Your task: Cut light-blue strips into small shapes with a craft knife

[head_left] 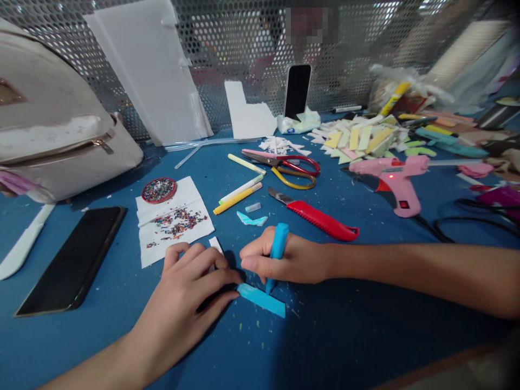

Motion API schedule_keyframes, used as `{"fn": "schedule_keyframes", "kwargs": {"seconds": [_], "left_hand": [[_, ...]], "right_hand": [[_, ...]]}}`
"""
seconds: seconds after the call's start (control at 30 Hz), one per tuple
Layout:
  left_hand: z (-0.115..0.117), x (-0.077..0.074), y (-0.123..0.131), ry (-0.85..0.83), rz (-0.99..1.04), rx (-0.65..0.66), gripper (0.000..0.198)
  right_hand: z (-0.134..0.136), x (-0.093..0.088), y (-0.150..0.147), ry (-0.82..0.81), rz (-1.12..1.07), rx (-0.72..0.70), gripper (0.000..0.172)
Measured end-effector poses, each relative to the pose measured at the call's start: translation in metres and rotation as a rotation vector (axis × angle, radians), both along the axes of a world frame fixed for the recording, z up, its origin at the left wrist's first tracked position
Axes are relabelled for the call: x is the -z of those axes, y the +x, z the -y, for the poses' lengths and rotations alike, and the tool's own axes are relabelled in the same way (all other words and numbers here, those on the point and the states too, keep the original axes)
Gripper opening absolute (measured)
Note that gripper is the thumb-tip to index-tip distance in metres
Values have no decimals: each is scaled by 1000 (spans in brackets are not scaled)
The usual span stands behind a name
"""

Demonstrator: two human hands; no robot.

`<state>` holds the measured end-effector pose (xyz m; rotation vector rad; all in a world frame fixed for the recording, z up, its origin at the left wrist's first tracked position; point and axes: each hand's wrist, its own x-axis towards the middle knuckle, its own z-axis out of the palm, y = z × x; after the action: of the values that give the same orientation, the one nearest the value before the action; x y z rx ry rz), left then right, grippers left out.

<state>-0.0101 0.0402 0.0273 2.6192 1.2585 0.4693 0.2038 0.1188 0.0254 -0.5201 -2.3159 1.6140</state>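
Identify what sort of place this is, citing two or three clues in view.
Likely a craft workspace: a pink hot-glue gun, a red-handled utility knife and scissors are on the blue table.

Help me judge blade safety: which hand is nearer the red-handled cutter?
Right. The right hand is just on the near side of the red-handled cutter; the left hand, at the blue strip, is farther away, to the cutter's left.

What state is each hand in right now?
Left hand: closed, pinching one end of the blue strip.
Right hand: closed, holding the blue marker.
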Motion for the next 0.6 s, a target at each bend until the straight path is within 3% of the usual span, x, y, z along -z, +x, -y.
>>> {"fn": "schedule_keyframes", "kwargs": {"seconds": [0.4,0.6], "left_hand": [[1,1,-2,8,19,8,14],[0,3,-3,15,7,10,27]], "right_hand": [[1,0,0,-15,-40,6,44],[1,-5,1,-136,-2,174,53]]}}
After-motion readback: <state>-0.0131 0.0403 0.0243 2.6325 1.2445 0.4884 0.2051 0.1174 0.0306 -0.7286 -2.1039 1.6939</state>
